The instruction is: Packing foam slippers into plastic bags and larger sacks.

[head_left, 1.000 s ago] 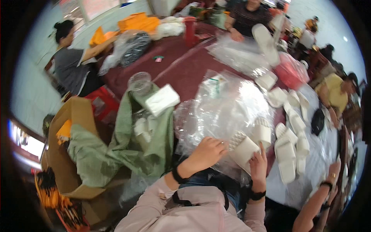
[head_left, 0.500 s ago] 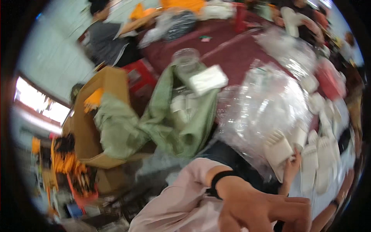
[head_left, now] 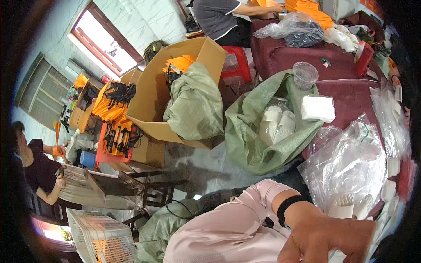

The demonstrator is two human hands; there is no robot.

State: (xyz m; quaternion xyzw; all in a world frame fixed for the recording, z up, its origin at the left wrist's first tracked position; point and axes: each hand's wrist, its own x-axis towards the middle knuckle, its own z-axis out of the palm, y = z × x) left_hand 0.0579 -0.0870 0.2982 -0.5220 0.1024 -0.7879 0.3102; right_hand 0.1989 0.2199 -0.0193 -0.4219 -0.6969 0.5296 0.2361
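Observation:
My left hand (head_left: 324, 232), with a black band at the wrist, reaches in at the lower right from a pale pink sleeve (head_left: 228, 219). Its fingers curl downward and are partly cut off by the lower edge, so what they hold is hidden. Just beyond it stand white slippers (head_left: 341, 206), beside a heap of clear plastic bags (head_left: 351, 162). An open green woven sack (head_left: 245, 149) holds a pair of white slippers (head_left: 277, 125). A white packet (head_left: 318, 108) and a clear round tub (head_left: 305, 74) rest at the sack's rim. My right hand is out of view.
A cardboard box (head_left: 151, 118) holds green cloth and orange items. A dark red covered table (head_left: 280, 57) stretches along the back right. One person (head_left: 215, 17) works there; another person (head_left: 41, 171) sits at left. A white plastic basket (head_left: 90, 232) stands lower left.
The view has swung left, so the sack, box and bags sit farther right. The hand that held a slipper at the right is no longer visible. My left hand stays low, its fingers curled.

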